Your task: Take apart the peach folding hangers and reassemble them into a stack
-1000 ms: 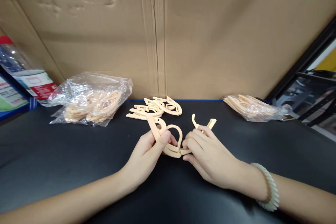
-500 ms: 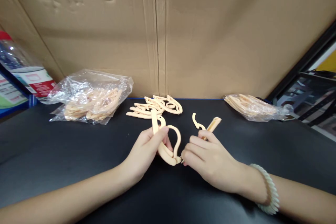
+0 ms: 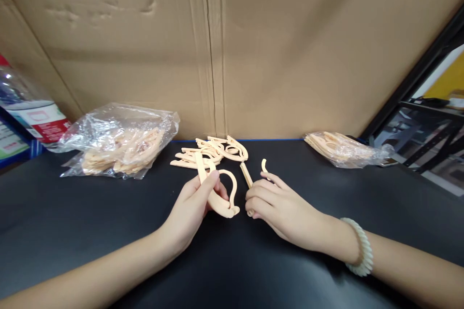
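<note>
Pinched between thumb and fingers of my left hand (image 3: 194,203) is a cream plastic piece (image 3: 221,206) with a straight bar and a curved hook. My right hand (image 3: 284,210) is closed round a narrow cream bar (image 3: 246,174), whose upper end sticks out past the fingers; its lower part is mostly hidden. A small curved cream piece (image 3: 264,165) shows just beyond my right fingers, its lower part covered by them. The two held pieces are a short way apart. Behind my left hand lies a pile of similar cream pieces (image 3: 232,150) on the black table (image 3: 203,265).
A clear bag of cream pieces (image 3: 123,147) lies at the back left, beside a bottle with a red label (image 3: 50,123). Another bag (image 3: 337,148) is at the back right. A cardboard wall (image 3: 271,58) stands behind; a dark shelf (image 3: 435,111) is at the right.
The bar in my right hand has turned from leaning right to leaning left. My right fingers now cover more of the small curved piece. The view has shifted slightly.
</note>
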Demonstrator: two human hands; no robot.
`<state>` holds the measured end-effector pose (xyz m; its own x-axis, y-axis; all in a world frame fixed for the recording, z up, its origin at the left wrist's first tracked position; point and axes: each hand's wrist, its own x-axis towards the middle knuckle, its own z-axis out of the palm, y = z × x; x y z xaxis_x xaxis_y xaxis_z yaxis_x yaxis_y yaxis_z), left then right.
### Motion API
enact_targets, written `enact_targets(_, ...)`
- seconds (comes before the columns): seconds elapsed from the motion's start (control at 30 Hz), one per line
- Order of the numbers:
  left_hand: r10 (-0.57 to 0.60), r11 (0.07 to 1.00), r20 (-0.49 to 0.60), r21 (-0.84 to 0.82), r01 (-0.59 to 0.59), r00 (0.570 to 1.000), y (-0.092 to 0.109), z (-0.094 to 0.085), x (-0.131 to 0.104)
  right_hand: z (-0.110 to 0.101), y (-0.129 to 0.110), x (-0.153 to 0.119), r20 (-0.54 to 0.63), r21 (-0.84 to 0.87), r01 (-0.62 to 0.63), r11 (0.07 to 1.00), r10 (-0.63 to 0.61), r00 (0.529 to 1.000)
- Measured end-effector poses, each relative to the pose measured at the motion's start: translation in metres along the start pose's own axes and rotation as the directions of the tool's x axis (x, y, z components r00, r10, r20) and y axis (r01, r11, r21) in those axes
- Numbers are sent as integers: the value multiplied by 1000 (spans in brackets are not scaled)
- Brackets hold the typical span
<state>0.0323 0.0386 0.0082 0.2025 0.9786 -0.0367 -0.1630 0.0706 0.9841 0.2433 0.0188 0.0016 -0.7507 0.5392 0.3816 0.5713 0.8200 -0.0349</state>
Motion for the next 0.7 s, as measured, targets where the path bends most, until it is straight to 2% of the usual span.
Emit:
enact_targets(0.1,-26,1000,14,-12,27,1000,2,-1,1,1,1,0,32,16,-42,999,42,999)
enact_targets(0.37,-86,991,148,-90,99,985,6,-4,2,-3,6,0,-5,53,-115,992,116,993)
enact_targets(0.53,-94,994,165,-38,102,982,7,-3,2,-13,18,-1,-53,63,-160,985,163,985)
enact_targets(0.7,-95,995,153,1,96,984,8,-2,2,-20,31,-4,-6,15,-226,974,226,974)
